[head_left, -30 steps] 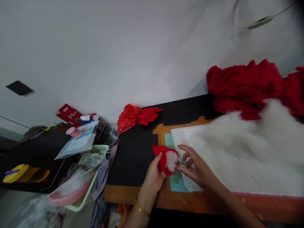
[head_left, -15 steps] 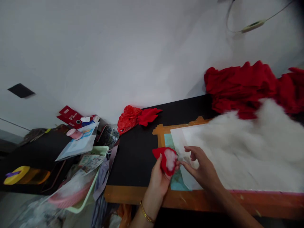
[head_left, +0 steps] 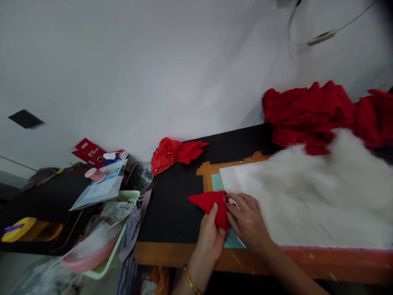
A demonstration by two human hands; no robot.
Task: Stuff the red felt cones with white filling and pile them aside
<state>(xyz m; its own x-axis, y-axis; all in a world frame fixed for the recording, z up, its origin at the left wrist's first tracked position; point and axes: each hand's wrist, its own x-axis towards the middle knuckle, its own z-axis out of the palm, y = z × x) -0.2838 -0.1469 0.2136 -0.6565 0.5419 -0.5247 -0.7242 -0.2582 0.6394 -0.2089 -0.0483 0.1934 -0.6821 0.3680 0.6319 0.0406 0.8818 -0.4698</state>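
Observation:
My left hand (head_left: pixel 211 237) grips a red cloth cone (head_left: pixel 208 203), its pointed tip toward the left and its wide end toward my right hand. At that wide end, the bent fingers of my right hand (head_left: pixel 248 219) press together on the cone's rim. Whether they also hold a tuft of stuffing is hidden. A large heap of fluffy white stuffing (head_left: pixel 322 180) lies to the right of my hands on a white sheet (head_left: pixel 239 174).
Red cloth pieces (head_left: pixel 310 110) are piled behind the stuffing. A red plastic bag (head_left: pixel 166 153) and a smaller red cloth piece (head_left: pixel 192 151) lie at the table's back. Brown tape (head_left: pixel 166 252) covers the front edge. A pale green basket (head_left: pixel 113 250) stands left.
My right hand has moved left onto the cone's wide end. The cone has turned, so its tip points further left and the white stuffing in its opening is out of sight.

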